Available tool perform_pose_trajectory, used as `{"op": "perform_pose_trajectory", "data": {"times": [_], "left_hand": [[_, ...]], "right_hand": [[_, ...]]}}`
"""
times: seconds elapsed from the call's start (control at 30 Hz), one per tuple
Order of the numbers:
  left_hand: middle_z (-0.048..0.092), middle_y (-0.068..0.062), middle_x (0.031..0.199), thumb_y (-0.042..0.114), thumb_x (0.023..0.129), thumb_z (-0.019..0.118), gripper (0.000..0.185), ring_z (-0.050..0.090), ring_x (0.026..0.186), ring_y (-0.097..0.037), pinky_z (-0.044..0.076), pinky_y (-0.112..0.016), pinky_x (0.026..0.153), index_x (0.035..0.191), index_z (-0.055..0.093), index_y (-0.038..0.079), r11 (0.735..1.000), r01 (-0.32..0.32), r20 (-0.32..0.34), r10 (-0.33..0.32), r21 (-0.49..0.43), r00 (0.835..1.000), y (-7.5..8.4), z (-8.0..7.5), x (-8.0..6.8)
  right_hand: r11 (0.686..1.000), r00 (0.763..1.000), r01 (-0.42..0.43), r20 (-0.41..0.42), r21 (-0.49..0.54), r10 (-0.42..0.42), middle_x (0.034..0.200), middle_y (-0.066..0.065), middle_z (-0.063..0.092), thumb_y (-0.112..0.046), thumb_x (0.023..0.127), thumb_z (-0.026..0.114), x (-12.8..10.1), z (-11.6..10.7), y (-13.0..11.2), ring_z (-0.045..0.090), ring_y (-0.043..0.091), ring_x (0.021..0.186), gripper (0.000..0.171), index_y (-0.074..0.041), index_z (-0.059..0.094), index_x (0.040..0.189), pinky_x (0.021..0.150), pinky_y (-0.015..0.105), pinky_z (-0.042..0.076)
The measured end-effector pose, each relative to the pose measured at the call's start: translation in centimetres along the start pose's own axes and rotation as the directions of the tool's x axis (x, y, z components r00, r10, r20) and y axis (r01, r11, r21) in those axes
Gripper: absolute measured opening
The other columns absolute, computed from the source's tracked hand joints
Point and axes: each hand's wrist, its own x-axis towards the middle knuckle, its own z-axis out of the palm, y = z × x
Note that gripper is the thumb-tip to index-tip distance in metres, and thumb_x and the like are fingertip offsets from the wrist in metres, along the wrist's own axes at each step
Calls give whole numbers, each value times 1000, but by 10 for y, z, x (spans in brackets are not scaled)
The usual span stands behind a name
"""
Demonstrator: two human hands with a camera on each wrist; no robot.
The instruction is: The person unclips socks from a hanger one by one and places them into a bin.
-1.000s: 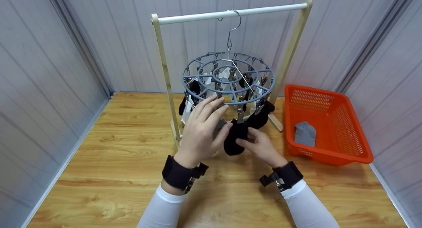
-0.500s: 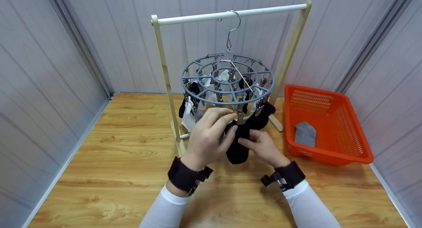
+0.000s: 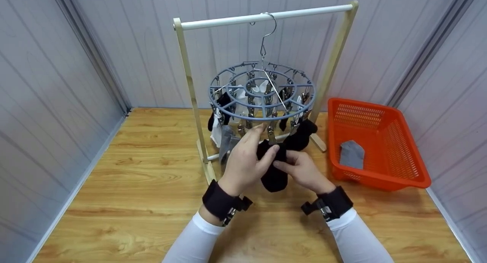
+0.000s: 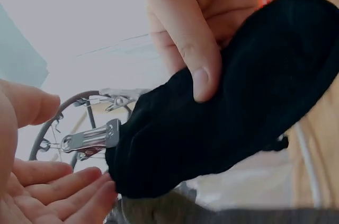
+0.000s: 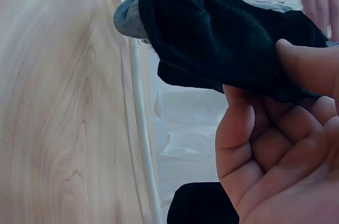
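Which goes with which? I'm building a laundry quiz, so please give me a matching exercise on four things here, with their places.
Things:
1. black sock
2. grey sock
3. round clip hanger
4. orange basket

Places:
a. lying in the basket
b. hooked on the white rail
c. pinched by the right hand
d. on the wooden floor, at the right

Pairs: 1-c, 2-a, 3-b, 4-d

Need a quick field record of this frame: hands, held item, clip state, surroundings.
left hand: fingers at the metal clip on the round hanger, thumb on the black sock
right hand: pinches the black sock between thumb and fingers
clip state: metal clip grips the sock's top edge
hanger load: more black, white and grey socks clipped on
rack: hanger hooked on its bar
basket: orange, right of rack, holds a grey sock
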Motion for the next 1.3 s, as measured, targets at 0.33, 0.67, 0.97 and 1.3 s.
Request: {"op": "perform_pose_trajectory", "data": {"times": [0.33, 0.67, 0.97, 1.3], "left_hand": [[66, -22, 151, 26, 111, 70, 60, 69, 133, -32, 58, -44, 109, 159, 53, -6, 919, 282, 112, -261, -276, 959, -3, 0, 0], [77, -12, 126, 24, 112, 69, 46, 77, 109, -23, 65, -41, 93, 150, 65, -2, 842, 361, 112, -346, -401, 932, -3, -5, 4], [81, -8, 117, 23, 112, 70, 43, 78, 102, -21, 66, -37, 90, 147, 68, -3, 844, 331, 76, -331, -422, 941, -8, -4, 3], [82, -8, 113, 19, 109, 75, 33, 79, 96, -19, 65, -35, 87, 134, 77, -3, 871, 293, 9, -315, -394, 949, -10, -2, 5]], "right_hand": [[1000, 998, -6, 60, -20, 7, 106, 5, 81, -19, 106, 78, 0, 2, -6, 69, 17, 93, 16, -6, 83, 116, 83, 25, 55], [999, 997, 15, 72, -29, -12, 104, 3, 81, -18, 106, 77, 0, 4, -10, 71, 16, 94, 15, -7, 83, 114, 85, 26, 57], [1000, 997, 7, 78, -12, -6, 116, 5, 82, -17, 106, 78, -3, 4, -13, 75, 17, 104, 21, -7, 83, 123, 91, 28, 61], [999, 999, 17, 32, -50, -16, 78, -7, 54, -22, 106, 78, -4, 4, -15, 55, 13, 74, 16, -10, 77, 95, 68, 24, 42]]}}
